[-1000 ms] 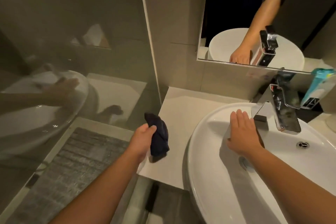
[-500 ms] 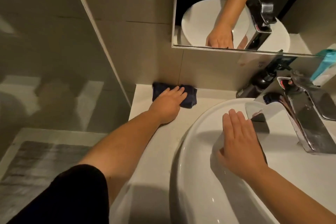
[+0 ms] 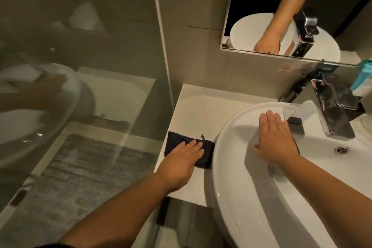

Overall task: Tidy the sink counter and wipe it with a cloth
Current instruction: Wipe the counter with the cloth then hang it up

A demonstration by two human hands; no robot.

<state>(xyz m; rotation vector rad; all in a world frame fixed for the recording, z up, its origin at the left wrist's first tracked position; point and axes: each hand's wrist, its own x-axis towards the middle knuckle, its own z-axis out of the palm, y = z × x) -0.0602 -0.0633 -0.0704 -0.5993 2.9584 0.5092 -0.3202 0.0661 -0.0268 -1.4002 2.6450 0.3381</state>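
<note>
A dark blue cloth [image 3: 177,142] lies flat on the white counter [image 3: 201,110], near its front edge and left of the basin. My left hand [image 3: 181,164] presses down on the cloth with fingers flat and together. My right hand [image 3: 274,139] rests flat on the inner rim of the white basin [image 3: 237,187], just left of the chrome tap [image 3: 334,112]. It holds nothing.
A glass shower screen [image 3: 80,86] stands at the counter's left edge, with a grey bath mat [image 3: 84,167] behind it. A mirror [image 3: 302,6] hangs above the tap. A teal bottle [image 3: 362,75] stands at the back right. The drain [image 3: 341,149] is in the basin.
My left hand has dragged the cloth from the back wall toward the counter's front edge. A second ago it held the cloth bunched in the air. My right hand stayed on the basin.
</note>
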